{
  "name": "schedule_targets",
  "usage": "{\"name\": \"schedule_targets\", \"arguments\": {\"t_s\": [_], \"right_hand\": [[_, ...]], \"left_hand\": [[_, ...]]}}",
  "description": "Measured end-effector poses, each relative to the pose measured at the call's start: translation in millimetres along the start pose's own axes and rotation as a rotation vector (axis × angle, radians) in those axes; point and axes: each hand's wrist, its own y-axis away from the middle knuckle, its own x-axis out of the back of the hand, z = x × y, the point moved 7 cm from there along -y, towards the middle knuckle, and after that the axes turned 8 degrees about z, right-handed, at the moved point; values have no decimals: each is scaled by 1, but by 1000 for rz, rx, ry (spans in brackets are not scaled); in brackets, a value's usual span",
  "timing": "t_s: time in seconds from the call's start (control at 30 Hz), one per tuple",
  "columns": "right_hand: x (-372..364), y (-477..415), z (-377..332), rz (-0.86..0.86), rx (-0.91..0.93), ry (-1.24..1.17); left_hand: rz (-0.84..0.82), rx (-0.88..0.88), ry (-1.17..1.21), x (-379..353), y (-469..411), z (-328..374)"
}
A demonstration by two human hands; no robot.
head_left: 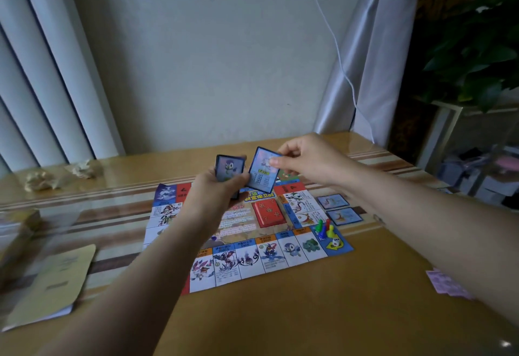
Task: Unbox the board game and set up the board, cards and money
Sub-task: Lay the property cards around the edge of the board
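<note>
**Dealing cards above the unfolded board**

At frame centre, the left hand is closed around a card stack. The right hand pinches a single card between thumb and fingers. Below lies the board, bearing a red deck, pawns and a die. Two cards lie right of it; money sits at lower right.

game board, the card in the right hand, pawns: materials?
Game board: looks like thin printed paper, lying flat with fold creases. Card in right hand: probably coated cardstock, stays stiff when pinched. Pawns: likely glossy moulded plastic in solid colours.
</note>
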Motion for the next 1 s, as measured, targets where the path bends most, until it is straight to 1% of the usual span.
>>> {"name": "schedule_targets", "arguments": {"t_s": [0.07, 0.17, 0.3, 0.4, 0.53, 0.7, 0.87, 1.0], "right_hand": [[3, -7, -3, 7, 6, -3], [4, -16, -9, 2, 29, 20], [2, -27, -19, -1, 89, 59], [-6, -33, -29, -7, 133, 63], [-25, -37, -44, -34, 172, 46], [-53, -43, -51, -75, 163, -47], [-78, -49, -53, -128, 114, -100], [-101, -50, -54, -184, 67, -131]], "left_hand": [[26, -53, -63, 3, -6, 11], [11, -172, -195, 3, -10, 28], [9, -329, -283, 7, -8, 50], [49, -375, -373, 18, -10, 59], [103, -401, -411, 39, -11, 65], [219, -345, -420, 82, -15, 57], [367, -235, -324, 132, -22, 41], [424, -182, -273, 161, -24, 30]]}}
